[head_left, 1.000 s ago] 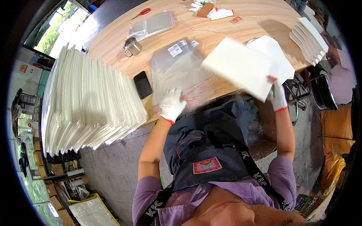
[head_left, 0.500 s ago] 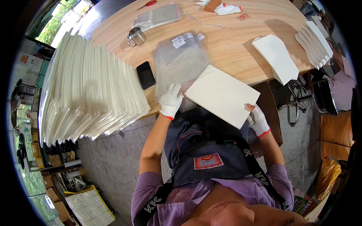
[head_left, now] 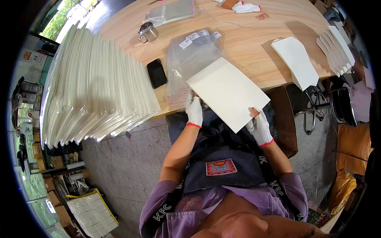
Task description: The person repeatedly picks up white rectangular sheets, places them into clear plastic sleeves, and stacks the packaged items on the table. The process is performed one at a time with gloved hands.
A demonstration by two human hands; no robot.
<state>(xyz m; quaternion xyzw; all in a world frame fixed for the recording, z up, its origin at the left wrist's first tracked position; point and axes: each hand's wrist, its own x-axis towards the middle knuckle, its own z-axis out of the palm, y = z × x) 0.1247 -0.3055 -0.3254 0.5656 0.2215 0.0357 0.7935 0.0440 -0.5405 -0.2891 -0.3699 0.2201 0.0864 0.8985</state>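
A white rectangular board [head_left: 228, 93], which may be several sheets together, is held tilted over the table's near edge and my lap. My right hand [head_left: 260, 129], in a white knit glove with bare thumb tip showing, grips its near right corner, thumb on top. My left hand [head_left: 193, 112], also gloved, is closed at the board's left edge; its fingertips are partly hidden behind the board. Under the board's far left part lies a stack of clear plastic bags [head_left: 186, 55] with white labels. A black phone [head_left: 156, 73] lies left of the bags.
A tall leaning pile of plastic-wrapped white boards [head_left: 95, 87] stands at left. A lidded metal mug [head_left: 148, 32], more clear bags [head_left: 172, 11] and spare gloves [head_left: 247, 8] lie farther back. Fanned white board stacks [head_left: 295, 61] [head_left: 335, 51] sit at right, near a chair [head_left: 342, 105].
The board has moved slightly left and nearer the bags. My left hand has shifted right, from the bags' near edge to the board's left edge. My right hand moved left with the board.
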